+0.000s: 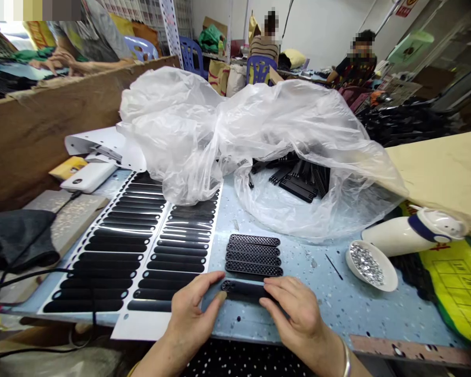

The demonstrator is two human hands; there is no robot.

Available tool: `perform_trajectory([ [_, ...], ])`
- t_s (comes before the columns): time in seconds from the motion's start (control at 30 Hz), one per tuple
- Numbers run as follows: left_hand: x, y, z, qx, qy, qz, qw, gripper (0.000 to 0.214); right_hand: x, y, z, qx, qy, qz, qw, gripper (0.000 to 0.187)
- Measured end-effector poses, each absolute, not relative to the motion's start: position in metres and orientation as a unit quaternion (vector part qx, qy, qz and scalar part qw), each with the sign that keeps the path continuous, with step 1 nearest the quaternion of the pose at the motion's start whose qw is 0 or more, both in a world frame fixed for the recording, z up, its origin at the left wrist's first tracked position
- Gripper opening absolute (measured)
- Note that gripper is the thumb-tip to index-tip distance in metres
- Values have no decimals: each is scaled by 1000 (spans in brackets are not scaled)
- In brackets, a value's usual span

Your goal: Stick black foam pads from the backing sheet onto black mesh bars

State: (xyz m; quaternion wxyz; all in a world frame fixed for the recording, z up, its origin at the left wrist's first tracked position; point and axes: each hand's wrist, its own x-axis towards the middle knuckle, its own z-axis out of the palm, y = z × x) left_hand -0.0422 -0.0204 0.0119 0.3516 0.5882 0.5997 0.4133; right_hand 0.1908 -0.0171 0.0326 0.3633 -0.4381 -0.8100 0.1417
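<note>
A black plastic strip (243,289) with rounded ends lies across the front of the blue speckled table, smooth along its middle with a patterned left end. My right hand (296,306) pinches its right end between thumb and fingers. At the other end, my left hand (196,303) has its thumb and forefinger apart, on either side of the strip's tip; firm contact there cannot be made out. Just beyond lies a stack of several black textured strips (253,255), side by side. To the left are sheets of black adhesive strips (172,264) on white backing.
A clear plastic bag (275,120) holding black parts (298,183) spreads over the back. Right are a white bowl (372,266) of small silvery pieces, a white bottle (412,230) and a yellow package (455,288). A white power bank (88,177) sits left. People sit farther back.
</note>
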Motion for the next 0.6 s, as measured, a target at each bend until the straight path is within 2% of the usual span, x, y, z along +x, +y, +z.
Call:
perform_trajectory([
  [0.6,-43,-19,11,618,589,404,328,20,182,-11,30,-429,-834,163,307,16],
])
